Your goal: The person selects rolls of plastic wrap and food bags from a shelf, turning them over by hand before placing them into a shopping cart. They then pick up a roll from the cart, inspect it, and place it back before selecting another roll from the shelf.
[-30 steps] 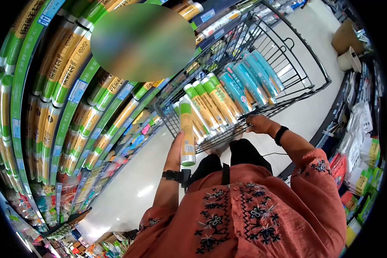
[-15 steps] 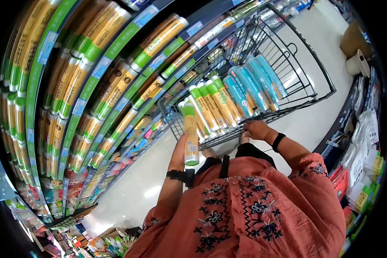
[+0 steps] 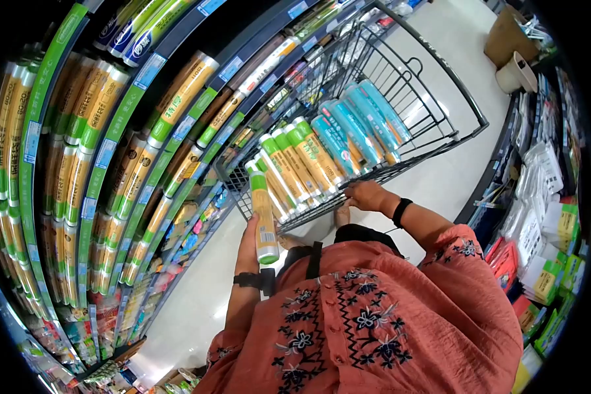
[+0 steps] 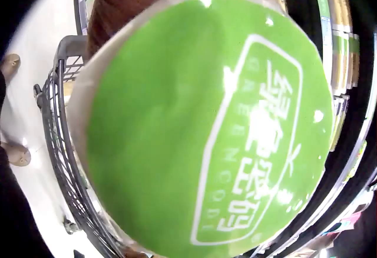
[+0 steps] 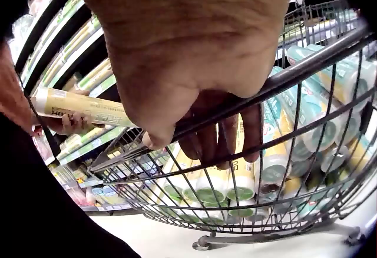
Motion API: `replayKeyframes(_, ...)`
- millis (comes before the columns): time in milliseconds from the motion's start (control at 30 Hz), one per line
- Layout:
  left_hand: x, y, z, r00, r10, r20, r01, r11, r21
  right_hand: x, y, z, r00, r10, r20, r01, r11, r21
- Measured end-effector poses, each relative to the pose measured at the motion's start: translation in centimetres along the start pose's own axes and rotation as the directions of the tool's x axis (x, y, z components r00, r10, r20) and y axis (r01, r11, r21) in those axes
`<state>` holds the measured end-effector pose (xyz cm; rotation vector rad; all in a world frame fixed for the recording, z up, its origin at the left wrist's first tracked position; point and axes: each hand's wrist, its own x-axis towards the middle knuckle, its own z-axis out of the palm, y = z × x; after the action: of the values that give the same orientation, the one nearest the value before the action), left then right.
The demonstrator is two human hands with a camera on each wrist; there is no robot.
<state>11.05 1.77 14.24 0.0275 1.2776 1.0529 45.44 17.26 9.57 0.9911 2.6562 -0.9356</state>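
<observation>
The left hand [image 3: 246, 244] grips one packaged roll [image 3: 264, 226] near the shopping cart [image 5: 306, 69] corner; the right hand [image 3: 369, 196] curls round its rim. Loading seems in hand, next needing careful lowering.

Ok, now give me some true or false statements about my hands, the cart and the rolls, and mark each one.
1. Your left hand holds a yellow roll with a green band. True.
2. Your right hand holds a blue roll. False: its fingers curl over the rim of the cart.
3. The cart carries blue rolls as well as yellow ones. True.
4. The end of the held roll facing the left wrist camera is red. False: it is green with white lettering.
5. There is a black band on your right wrist. True.
</observation>
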Motion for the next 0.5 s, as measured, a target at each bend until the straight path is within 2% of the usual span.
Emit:
replayKeyframes(100,-0.1,0.7,2.5,1.000,0.004,-0.028,-0.004,1.000,-0.024,-0.7,2.2,-0.6,0.999,-0.040,-0.013,0.039,0.996,-0.081)
replayKeyframes(167,0.6,1.1,3.3,1.000,-0.029,-0.013,0.028,0.999,-0.034,-1.6,2.7,-1.9,0.991,-0.105,-0.079,0.098,0.991,-0.094)
replayKeyframes(333,3.4,0.8,5.1,0.994,-0.002,0.105,0.003,1.000,-0.005,-2.9,5.1,-2.9,0.981,-0.145,-0.128,0.124,0.980,-0.155)
replayKeyframes(500,8.5,-0.5,5.0,0.997,-0.036,0.063,0.034,0.999,0.019,-3.1,6.5,-4.5,0.982,-0.097,-0.162,0.078,0.990,-0.117)
